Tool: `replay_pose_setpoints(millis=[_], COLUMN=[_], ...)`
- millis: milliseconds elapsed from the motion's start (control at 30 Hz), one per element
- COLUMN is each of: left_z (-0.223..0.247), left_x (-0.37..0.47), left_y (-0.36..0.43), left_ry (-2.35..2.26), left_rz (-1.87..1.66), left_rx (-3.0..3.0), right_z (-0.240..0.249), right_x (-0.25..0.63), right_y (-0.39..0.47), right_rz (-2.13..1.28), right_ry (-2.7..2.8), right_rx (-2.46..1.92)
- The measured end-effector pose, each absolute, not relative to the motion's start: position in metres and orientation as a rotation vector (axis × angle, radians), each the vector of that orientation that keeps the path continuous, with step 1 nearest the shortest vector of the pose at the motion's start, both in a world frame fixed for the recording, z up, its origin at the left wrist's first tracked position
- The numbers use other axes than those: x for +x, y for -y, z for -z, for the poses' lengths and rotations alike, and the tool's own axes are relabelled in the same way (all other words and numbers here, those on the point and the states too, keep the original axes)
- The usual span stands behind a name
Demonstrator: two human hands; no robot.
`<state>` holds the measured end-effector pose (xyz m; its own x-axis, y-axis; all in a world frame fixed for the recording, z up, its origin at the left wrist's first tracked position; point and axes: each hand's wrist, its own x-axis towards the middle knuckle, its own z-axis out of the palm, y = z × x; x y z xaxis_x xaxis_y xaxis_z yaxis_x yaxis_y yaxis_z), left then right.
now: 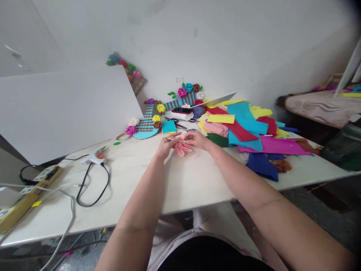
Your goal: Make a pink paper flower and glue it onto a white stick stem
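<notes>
A pink paper flower [182,147] with pointed petals is held between my two hands, just above the white table [135,173]. My left hand [167,146] pinches its left side, and a thin pale stick-like piece shows by those fingers. From the other side, the fingers of my right hand [196,140] are closed on the flower's upper right edge. Behind my hands lie a stack of turquoise paper squares [169,126] and dark-handled scissors [177,123], partly hidden.
Coloured crepe paper [245,120] is heaped at the right. A white glue gun [93,159] with a black cable lies left, near a yellow power strip [42,180]. Flower-trimmed turquoise guitar shapes [146,126] and a phone [182,110] on a white box stand at the back.
</notes>
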<state>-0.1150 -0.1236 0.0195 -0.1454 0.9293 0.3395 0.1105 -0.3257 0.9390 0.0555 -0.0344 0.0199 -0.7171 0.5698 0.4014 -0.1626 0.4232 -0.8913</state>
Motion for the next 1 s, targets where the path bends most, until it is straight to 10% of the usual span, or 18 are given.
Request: replay_pose_setpoints(millis=[1000], left_z=[-0.0273], left_x=[-0.1134], left_y=[0.1303], left_ry=[-1.213], left_rz=[-1.502], left_rx=[1.352], right_z=[-0.0237], right_x=[0.0578], right_y=[0.0305], right_rz=[-1.128], right_ry=[2.229], right_rx=[-0.278])
